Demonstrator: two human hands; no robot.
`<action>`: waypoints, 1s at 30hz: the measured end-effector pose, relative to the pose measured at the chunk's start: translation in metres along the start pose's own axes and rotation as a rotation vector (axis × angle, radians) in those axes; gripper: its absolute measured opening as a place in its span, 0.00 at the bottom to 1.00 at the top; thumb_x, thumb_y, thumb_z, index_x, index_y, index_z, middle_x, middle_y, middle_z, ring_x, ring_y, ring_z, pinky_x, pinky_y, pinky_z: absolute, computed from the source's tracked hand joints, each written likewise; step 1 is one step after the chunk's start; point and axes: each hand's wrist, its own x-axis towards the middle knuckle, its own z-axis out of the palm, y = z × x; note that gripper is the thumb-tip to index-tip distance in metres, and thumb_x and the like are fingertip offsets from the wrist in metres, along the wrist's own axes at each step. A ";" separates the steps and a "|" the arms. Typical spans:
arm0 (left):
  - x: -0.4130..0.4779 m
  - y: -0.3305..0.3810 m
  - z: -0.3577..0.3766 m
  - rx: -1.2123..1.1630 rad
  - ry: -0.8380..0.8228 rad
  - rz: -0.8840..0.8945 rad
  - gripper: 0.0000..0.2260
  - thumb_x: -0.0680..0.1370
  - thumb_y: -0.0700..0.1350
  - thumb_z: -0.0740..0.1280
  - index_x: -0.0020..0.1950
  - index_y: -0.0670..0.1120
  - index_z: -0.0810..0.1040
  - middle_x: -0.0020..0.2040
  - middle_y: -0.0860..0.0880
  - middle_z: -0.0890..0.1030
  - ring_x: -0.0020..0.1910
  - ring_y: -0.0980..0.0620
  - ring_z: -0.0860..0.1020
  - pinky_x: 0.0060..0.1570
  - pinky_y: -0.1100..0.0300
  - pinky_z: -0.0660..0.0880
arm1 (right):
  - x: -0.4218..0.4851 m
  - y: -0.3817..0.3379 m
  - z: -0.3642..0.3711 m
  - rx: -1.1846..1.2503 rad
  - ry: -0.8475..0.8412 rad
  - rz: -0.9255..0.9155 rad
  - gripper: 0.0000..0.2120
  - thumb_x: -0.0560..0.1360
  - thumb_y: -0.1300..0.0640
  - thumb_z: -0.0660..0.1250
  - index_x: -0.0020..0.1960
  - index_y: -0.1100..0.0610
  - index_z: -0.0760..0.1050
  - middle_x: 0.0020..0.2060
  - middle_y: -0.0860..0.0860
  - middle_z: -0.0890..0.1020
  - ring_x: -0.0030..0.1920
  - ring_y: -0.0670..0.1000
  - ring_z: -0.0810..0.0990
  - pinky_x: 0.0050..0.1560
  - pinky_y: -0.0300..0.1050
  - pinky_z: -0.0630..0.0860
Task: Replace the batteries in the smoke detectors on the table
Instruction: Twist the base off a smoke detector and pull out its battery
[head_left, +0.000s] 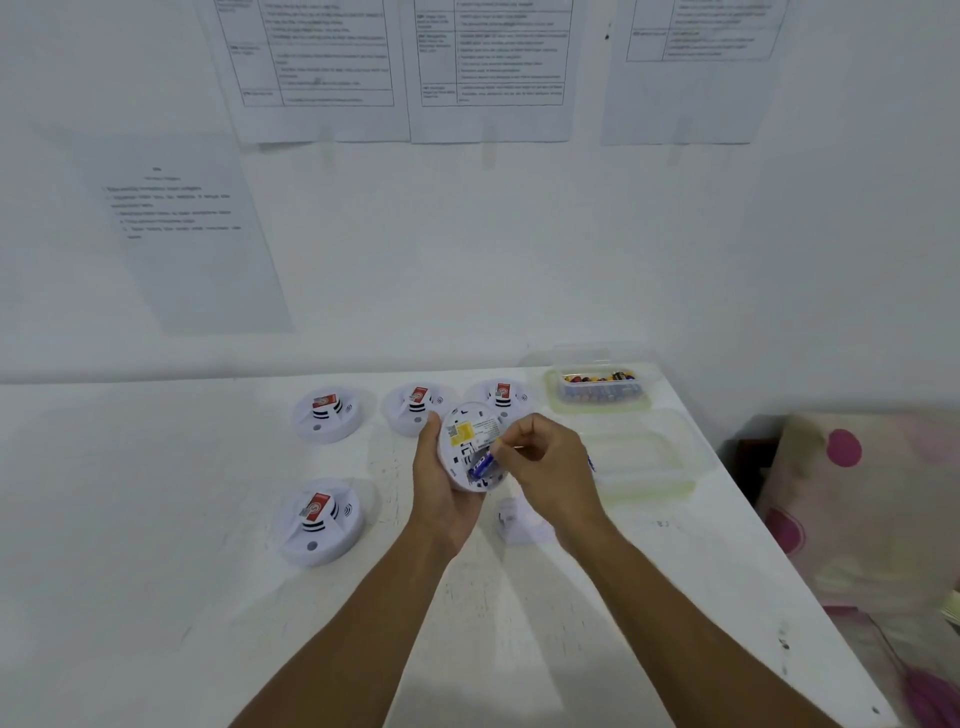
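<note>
At frame centre, above the white table (156, 519), a round white plastic smoke detector (470, 434), judged light, rigid and best held by its rim, is gripped back-up in the left hand (441, 491) while a small blue cylindrical battery (481, 464) is pinched by the right hand (550, 462).
</note>
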 end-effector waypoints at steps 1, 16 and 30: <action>0.001 0.000 0.000 -0.032 -0.018 -0.011 0.23 0.80 0.59 0.57 0.54 0.45 0.85 0.57 0.40 0.82 0.55 0.42 0.80 0.60 0.47 0.73 | 0.007 -0.002 -0.009 0.004 -0.003 -0.022 0.08 0.71 0.64 0.73 0.39 0.54 0.78 0.37 0.50 0.84 0.38 0.46 0.82 0.41 0.39 0.77; -0.002 -0.002 -0.006 -0.067 -0.104 -0.064 0.37 0.61 0.55 0.80 0.66 0.42 0.76 0.64 0.36 0.78 0.65 0.35 0.74 0.56 0.40 0.77 | 0.091 0.038 -0.114 -0.787 -0.188 0.161 0.05 0.68 0.59 0.74 0.35 0.52 0.82 0.31 0.48 0.83 0.36 0.49 0.85 0.47 0.45 0.80; -0.005 0.011 -0.028 0.188 0.068 -0.057 0.17 0.81 0.48 0.58 0.63 0.41 0.78 0.57 0.41 0.83 0.53 0.45 0.82 0.50 0.54 0.81 | 0.033 0.007 -0.055 -0.285 -0.150 -0.024 0.04 0.75 0.61 0.69 0.48 0.61 0.81 0.38 0.54 0.84 0.30 0.43 0.81 0.30 0.36 0.77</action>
